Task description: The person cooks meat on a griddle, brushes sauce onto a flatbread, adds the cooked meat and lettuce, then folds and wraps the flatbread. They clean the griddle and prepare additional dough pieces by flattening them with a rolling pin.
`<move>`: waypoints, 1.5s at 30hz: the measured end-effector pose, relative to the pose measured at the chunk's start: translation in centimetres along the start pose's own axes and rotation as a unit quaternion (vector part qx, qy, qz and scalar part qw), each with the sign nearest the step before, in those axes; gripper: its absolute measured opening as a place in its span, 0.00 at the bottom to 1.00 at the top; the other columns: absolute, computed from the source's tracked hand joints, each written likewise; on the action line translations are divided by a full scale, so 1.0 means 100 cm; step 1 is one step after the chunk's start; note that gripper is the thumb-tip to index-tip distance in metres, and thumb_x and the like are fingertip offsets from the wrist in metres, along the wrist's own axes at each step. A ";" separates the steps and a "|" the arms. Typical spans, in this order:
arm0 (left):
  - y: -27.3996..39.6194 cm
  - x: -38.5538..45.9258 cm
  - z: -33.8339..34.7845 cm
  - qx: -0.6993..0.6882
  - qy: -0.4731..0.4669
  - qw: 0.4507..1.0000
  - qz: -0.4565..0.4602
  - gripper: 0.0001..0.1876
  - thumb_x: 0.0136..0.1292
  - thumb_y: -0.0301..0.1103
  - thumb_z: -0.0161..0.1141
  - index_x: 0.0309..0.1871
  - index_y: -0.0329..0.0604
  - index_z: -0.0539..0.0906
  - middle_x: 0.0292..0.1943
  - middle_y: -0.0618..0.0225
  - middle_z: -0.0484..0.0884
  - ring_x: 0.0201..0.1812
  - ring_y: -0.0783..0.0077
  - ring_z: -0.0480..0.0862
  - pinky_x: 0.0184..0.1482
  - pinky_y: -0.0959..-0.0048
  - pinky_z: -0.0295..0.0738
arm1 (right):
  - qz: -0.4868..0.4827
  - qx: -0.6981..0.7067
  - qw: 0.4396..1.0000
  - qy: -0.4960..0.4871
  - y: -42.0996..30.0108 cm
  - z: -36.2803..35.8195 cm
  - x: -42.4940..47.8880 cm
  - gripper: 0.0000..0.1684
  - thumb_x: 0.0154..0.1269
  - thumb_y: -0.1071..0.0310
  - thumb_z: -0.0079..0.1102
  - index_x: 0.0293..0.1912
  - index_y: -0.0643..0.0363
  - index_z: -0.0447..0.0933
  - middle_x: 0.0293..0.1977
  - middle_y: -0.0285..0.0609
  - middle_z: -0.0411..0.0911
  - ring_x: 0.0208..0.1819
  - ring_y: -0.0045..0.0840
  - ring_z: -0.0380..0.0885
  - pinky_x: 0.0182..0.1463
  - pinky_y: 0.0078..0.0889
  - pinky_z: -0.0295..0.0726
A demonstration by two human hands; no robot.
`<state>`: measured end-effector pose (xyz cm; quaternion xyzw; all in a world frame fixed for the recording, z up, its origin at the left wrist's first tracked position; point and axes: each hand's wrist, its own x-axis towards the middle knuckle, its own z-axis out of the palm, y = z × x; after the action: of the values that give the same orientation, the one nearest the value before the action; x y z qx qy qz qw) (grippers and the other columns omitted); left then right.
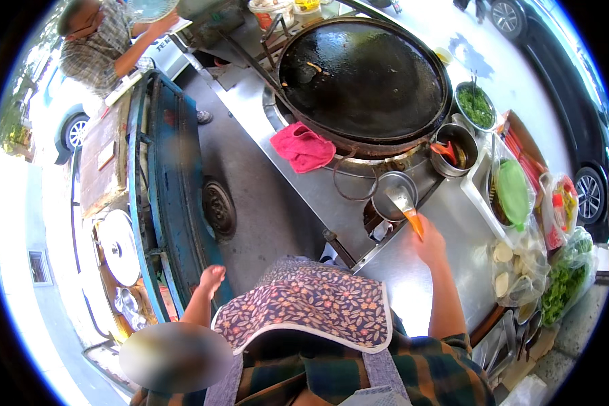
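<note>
My right hand point(430, 240) grips a flat tool by its orange handle point(414, 226). The tool's pale, broad head point(400, 198) is over or inside a small metal pot point(383, 203); whether it is a brush or a scraper is hard to tell. Beyond the pot lies a big round black griddle point(365, 81), its surface glossy, with a few food scraps point(315, 67) on it. On the griddle's near side rests a pink cloth point(303, 147). My left hand point(212, 280) hangs beside a blue metal cart point(175, 167), fingers curled, nothing visible in them.
Along the right stand a pot of dark liquid with a red utensil point(444, 150), a bowl of chopped greens point(476, 106) and bagged vegetables point(568, 281). A metal ring point(354, 178) lies before the griddle. Another person point(96, 56) is at the upper left. Cars point(553, 76) flank the stall.
</note>
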<state>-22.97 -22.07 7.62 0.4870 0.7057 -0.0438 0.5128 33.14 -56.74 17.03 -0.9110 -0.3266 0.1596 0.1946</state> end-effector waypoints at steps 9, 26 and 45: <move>0.172 0.071 0.077 0.266 -0.082 0.938 0.205 0.21 0.68 0.46 0.63 0.55 0.39 0.85 0.48 0.58 0.88 0.51 0.60 0.85 0.54 0.64 0.78 | 0.042 0.180 0.983 0.001 -0.059 -0.125 0.039 0.22 0.66 0.71 0.65 0.59 0.55 0.75 0.27 0.37 0.73 0.28 0.20 0.72 0.35 0.23 0.71; 0.179 0.234 -0.045 0.214 -0.071 0.972 0.061 0.19 0.64 0.45 0.66 0.52 0.42 0.87 0.41 0.61 0.90 0.43 0.65 0.88 0.48 0.66 0.80 | -0.105 -0.166 0.978 -0.074 -0.171 -0.135 0.385 0.18 0.58 0.54 0.70 0.46 0.48 0.87 0.43 0.41 0.87 0.46 0.40 0.84 0.51 0.40 0.81; 0.237 0.248 -0.019 0.127 -0.129 0.982 0.053 0.19 0.69 0.39 0.64 0.56 0.33 0.83 0.41 0.63 0.88 0.40 0.71 0.85 0.46 0.70 0.79 | 0.082 -0.190 0.977 -0.056 -0.044 -0.201 0.336 0.21 0.66 0.64 0.65 0.59 0.50 0.83 0.43 0.43 0.85 0.43 0.31 0.84 0.52 0.33 0.79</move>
<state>-6.93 7.28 -0.16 0.5751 0.5956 -0.1680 0.5350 63.89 -36.56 31.11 -0.9447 -0.2856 0.1607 -0.0146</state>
